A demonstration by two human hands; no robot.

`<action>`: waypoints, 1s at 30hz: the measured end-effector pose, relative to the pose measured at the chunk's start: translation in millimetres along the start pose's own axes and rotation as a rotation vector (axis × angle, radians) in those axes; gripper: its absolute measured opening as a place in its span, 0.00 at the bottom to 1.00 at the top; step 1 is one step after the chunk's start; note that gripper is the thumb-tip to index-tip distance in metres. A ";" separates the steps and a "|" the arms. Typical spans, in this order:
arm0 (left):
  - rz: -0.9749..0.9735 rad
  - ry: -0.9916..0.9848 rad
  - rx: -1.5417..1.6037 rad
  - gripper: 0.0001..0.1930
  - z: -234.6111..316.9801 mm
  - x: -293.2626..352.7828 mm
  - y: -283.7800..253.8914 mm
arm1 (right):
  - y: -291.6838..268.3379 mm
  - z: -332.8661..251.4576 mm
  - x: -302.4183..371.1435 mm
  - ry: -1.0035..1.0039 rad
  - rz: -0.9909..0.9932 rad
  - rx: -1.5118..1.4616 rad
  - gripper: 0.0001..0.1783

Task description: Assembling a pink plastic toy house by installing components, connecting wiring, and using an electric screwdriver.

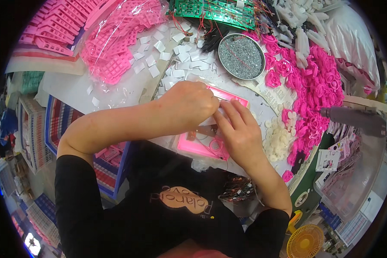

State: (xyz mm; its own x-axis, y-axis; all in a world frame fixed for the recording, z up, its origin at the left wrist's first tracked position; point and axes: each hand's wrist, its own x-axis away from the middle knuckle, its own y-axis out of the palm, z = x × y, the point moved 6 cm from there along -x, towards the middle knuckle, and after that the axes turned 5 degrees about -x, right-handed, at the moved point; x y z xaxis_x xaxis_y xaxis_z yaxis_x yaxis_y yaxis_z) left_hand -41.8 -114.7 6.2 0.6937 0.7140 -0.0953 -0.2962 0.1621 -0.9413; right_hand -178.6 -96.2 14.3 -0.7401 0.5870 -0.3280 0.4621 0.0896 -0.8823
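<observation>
A pink plastic casing [202, 145] lies at the table's near edge, its inside facing up, with a round outline and a thin wire in its nearer part. Over its middle, my left hand [189, 105] is closed in a fist, and what it grips is hidden. My right hand [241, 133] comes from the right with bent fingers close together, their tips meeting the left hand above the casing. Whatever lies between those fingertips cannot be made out. Beyond both hands shows the casing's far pink edge [230, 95].
White square pads [182, 56] lie scattered beyond my hands, beside a round tin of small metal screws [241, 56]. Pink rings [318, 81] and cream discs [278, 139] are heaped right. Bagged pink grids [112, 56] lie far left, green circuit boards [210, 12] at the back. A dark power screwdriver [357, 119] juts in from the right.
</observation>
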 end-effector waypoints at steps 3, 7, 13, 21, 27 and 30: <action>0.014 -0.015 0.041 0.09 -0.9 3.9 -0.3 | 1.3 -1.0 -1.7 0.030 -0.037 -0.006 0.19; 0.040 -0.143 0.192 0.08 -7.6 8.9 3.7 | 0.5 -5.1 -4.4 0.072 -0.092 0.034 0.19; -0.053 -0.299 0.473 0.10 -30.7 -2.8 8.4 | 1.3 -13.2 -12.4 0.129 -0.154 0.171 0.18; -0.052 -0.288 0.491 0.11 -35.3 -10.5 11.1 | -0.2 -12.2 -11.1 0.127 -0.140 0.163 0.21; 0.031 -0.293 0.290 0.10 -24.3 -2.1 11.9 | -8.3 6.2 -10.5 0.146 -0.117 -0.096 0.22; 0.043 -0.304 0.339 0.10 -25.0 -0.8 6.9 | -8.4 12.0 -9.9 0.124 -0.056 -0.175 0.21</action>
State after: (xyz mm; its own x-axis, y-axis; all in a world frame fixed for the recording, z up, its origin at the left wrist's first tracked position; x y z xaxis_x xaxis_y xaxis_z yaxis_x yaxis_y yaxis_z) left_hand -28.0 -131.1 -8.3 0.4669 0.8842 0.0154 -0.5535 0.3058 -0.7747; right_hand -180.9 -112.4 20.9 -0.7062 0.6705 -0.2272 0.5080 0.2564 -0.8223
